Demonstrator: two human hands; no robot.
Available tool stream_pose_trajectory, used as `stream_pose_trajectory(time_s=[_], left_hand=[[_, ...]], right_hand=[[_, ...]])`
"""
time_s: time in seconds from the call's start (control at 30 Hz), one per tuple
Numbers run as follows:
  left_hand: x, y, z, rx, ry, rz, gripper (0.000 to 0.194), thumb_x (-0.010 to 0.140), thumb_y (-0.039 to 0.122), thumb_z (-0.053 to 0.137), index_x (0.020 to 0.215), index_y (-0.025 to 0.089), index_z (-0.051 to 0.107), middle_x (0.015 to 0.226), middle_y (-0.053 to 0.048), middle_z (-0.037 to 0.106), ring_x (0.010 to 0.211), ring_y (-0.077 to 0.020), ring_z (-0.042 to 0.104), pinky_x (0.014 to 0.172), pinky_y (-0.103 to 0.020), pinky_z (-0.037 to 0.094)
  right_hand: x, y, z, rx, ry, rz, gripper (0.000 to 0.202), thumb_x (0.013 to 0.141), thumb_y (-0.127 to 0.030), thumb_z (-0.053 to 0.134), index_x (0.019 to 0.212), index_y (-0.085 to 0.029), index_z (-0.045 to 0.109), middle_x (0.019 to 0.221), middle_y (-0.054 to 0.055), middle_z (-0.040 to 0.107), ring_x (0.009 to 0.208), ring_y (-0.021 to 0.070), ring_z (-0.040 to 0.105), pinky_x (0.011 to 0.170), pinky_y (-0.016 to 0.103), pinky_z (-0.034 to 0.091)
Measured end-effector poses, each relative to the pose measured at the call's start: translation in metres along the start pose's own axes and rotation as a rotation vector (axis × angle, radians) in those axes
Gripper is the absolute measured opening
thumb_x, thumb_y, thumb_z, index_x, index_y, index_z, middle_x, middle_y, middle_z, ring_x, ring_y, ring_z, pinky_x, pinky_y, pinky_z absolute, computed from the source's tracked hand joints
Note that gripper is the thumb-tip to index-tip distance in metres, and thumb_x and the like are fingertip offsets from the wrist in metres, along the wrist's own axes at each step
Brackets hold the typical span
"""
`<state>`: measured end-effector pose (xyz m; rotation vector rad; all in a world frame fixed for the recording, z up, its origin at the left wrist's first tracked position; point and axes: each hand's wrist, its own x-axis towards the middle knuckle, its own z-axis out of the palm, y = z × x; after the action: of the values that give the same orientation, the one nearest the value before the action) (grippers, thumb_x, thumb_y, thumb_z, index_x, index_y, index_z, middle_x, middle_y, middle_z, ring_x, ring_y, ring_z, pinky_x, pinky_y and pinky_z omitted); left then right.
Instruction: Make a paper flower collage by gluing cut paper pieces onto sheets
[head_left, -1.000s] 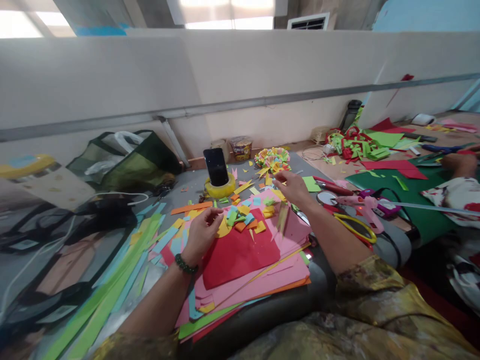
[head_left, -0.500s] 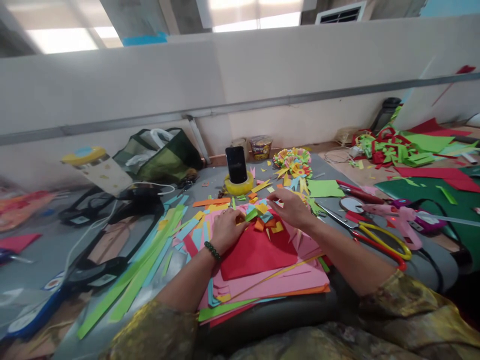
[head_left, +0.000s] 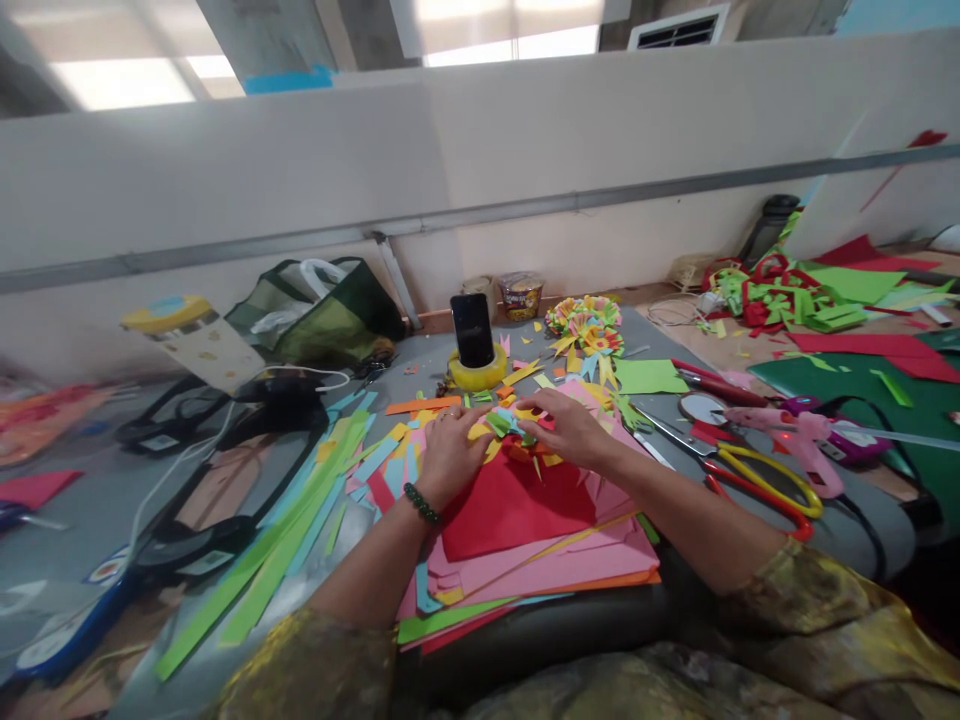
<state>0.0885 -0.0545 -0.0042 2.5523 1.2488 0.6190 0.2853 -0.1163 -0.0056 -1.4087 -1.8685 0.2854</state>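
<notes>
A loose heap of small cut paper pieces (head_left: 514, 440), in yellow, green, blue, orange and red, lies at the top of a red paper sheet (head_left: 517, 510). My left hand (head_left: 454, 447), with a dark green bead bracelet (head_left: 421, 503) at the wrist, closes on the heap's left side, its fingers curled. From the right, my right hand (head_left: 568, 428) has its thumb and fingers bent onto pieces of the same heap. The fingers partly hide the pieces between them. Under the red sheet sits a stack of pink paper (head_left: 540, 570).
A phone (head_left: 472, 332) stands in a yellow tape roll (head_left: 478, 372) beyond the hands. Scissors (head_left: 765, 475) and a pink glue gun (head_left: 814, 450) lie right; green paper strips (head_left: 277, 540) lie left. Behind are paper flowers (head_left: 589, 322) and a green bag (head_left: 319, 310).
My right hand has come down and left onto the paper pieces, and both hands are closer together around the heap. A white stick now shows beside my right forearm.
</notes>
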Motion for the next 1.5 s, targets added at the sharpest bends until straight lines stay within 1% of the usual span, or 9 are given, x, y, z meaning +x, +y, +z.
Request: stream_pose_trajectory(time_s=[0.1, 0.2, 0.5, 0.73, 0.93, 1.13, 1.3, 1.4, 1.5], left_hand=[[0.002, 0.003, 0.005, 0.084, -0.045, 0.080, 0.045, 0.088, 0.021, 0.055, 0.132, 0.027, 0.062, 0.132, -0.012, 0.063, 0.119, -0.0306, 0.056, 0.100, -0.046, 0.040], [0.005, 0.006, 0.008, 0.101, -0.113, 0.097, 0.038, 0.091, 0.018, 0.049, 0.125, 0.026, 0.065, 0.145, -0.010, 0.056, 0.129, -0.0309, 0.051, 0.106, -0.051, 0.035], [0.009, 0.005, 0.001, 0.080, -0.085, -0.023, 0.019, 0.086, 0.012, 0.054, 0.081, 0.020, 0.071, 0.099, -0.012, 0.076, 0.105, -0.0320, 0.065, 0.097, -0.048, 0.040], [0.003, 0.001, -0.001, -0.568, 0.079, -0.069, 0.011, 0.080, 0.023, 0.056, 0.073, 0.019, 0.064, 0.076, -0.002, 0.073, 0.074, -0.0184, 0.065, 0.072, -0.029, 0.049], [-0.006, 0.014, -0.004, -0.885, 0.158, -0.086, 0.012, 0.069, 0.030, 0.067, 0.066, 0.020, 0.061, 0.067, 0.001, 0.066, 0.068, -0.0150, 0.061, 0.070, -0.026, 0.050], [-0.010, 0.024, -0.008, -1.213, -0.109, -0.263, 0.031, 0.054, 0.033, 0.082, 0.073, 0.018, 0.062, 0.065, 0.002, 0.064, 0.063, -0.0135, 0.058, 0.063, -0.025, 0.047], [-0.013, 0.026, -0.011, -1.234, -0.288, -0.252, 0.032, 0.056, 0.038, 0.086, 0.065, 0.016, 0.064, 0.062, 0.003, 0.060, 0.060, -0.0100, 0.052, 0.060, -0.022, 0.042], [-0.014, 0.025, -0.011, -1.260, -0.311, -0.284, 0.036, 0.057, 0.043, 0.086, 0.061, 0.015, 0.063, 0.056, 0.004, 0.055, 0.054, -0.0072, 0.046, 0.054, -0.020, 0.037], [-0.013, 0.023, -0.010, -1.349, -0.321, -0.392, 0.043, 0.049, 0.044, 0.090, 0.061, 0.015, 0.062, 0.055, 0.005, 0.055, 0.049, -0.0053, 0.046, 0.050, -0.019, 0.036]], right_hand=[[0.000, 0.002, 0.004, -0.017, -0.004, -0.018, 0.014, 0.091, -0.027, 0.058, 0.098, -0.019, 0.067, 0.097, 0.010, 0.070, 0.093, 0.0227, 0.064, 0.083, 0.038, 0.051], [0.001, 0.003, 0.009, -0.032, -0.009, -0.025, 0.011, 0.091, -0.025, 0.058, 0.095, -0.019, 0.066, 0.095, 0.011, 0.071, 0.095, 0.0238, 0.063, 0.086, 0.039, 0.051], [0.001, 0.002, 0.009, -0.026, 0.022, -0.040, 0.010, 0.091, -0.024, 0.057, 0.089, -0.021, 0.067, 0.090, 0.008, 0.071, 0.090, 0.0221, 0.063, 0.084, 0.037, 0.050], [-0.001, -0.008, 0.007, 0.248, 0.054, 0.086, 0.014, 0.087, -0.028, 0.058, 0.090, -0.019, 0.068, 0.089, 0.006, 0.073, 0.080, 0.0176, 0.066, 0.070, 0.030, 0.053], [-0.002, -0.021, 0.011, 0.592, 0.036, 0.212, 0.027, 0.074, -0.037, 0.070, 0.094, -0.020, 0.065, 0.089, 0.004, 0.073, 0.081, 0.0184, 0.069, 0.067, 0.029, 0.055], [-0.001, -0.018, 0.008, 0.619, 0.093, 0.245, 0.027, 0.076, -0.033, 0.065, 0.099, -0.019, 0.061, 0.079, 0.002, 0.070, 0.072, 0.0154, 0.067, 0.064, 0.027, 0.052], [0.000, -0.024, 0.003, 0.543, 0.028, 0.201, 0.025, 0.078, -0.034, 0.059, 0.098, -0.019, 0.060, 0.073, 0.001, 0.069, 0.066, 0.0152, 0.065, 0.059, 0.026, 0.051], [-0.007, -0.039, -0.023, 0.352, 0.032, 0.115, 0.027, 0.082, -0.037, 0.057, 0.102, -0.020, 0.062, 0.090, 0.007, 0.073, 0.079, 0.0181, 0.070, 0.068, 0.030, 0.055], [-0.033, -0.051, -0.066, 0.025, 0.092, 0.112, 0.030, 0.087, -0.043, 0.055, 0.106, -0.021, 0.065, 0.101, 0.008, 0.074, 0.081, 0.0191, 0.070, 0.073, 0.032, 0.057]])
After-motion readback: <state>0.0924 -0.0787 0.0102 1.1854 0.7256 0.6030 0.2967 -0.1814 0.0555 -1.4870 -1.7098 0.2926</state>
